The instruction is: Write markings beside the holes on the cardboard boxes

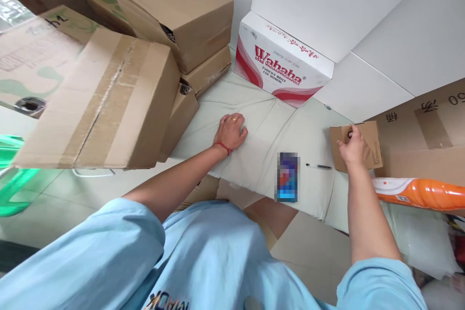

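My left hand [231,131] lies palm down on the pale cloth [261,121], fingers loosely bent and nothing in them. A ring and a red cord bracelet show on it. At the right, my right hand [354,147] is on a small brown cardboard box [374,147], its fingers bent over the box beside a dark round mark or hole. Part of the box is hidden behind the hand. Left of this box a black pen [318,166] lies on the cloth. Nearer to me is a phone-shaped object [287,177], its surface pixelated.
Several cardboard boxes [145,72] are stacked at the left. A white and red Wahaha water carton [283,63] stands against the wall. A larger carton [425,131] and an orange-and-white wrapped roll or bottle [425,193] are at the right. A green stool [16,179] stands far left.
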A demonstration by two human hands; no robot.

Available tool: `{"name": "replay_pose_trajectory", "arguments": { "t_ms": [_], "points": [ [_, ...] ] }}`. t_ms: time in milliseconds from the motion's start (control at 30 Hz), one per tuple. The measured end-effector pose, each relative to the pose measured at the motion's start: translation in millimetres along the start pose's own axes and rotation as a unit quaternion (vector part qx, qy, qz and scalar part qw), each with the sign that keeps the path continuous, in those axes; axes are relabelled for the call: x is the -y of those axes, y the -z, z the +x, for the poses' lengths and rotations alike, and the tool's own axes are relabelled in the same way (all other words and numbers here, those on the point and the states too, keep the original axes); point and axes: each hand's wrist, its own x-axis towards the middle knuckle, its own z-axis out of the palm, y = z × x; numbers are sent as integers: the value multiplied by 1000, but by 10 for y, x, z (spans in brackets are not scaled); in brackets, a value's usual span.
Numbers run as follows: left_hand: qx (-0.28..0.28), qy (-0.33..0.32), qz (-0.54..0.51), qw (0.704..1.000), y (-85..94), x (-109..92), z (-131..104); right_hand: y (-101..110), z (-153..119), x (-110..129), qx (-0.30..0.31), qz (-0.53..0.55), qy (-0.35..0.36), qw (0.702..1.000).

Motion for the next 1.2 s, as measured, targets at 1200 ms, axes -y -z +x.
{"name": "replay_pose_trajectory", "arguments": {
  "t_ms": [1200],
  "points": [
    [-43, 121, -193, 973, 1173, 222, -1398, -152, -2543, 1409, -37, 421, 182, 888]
  ]
}}
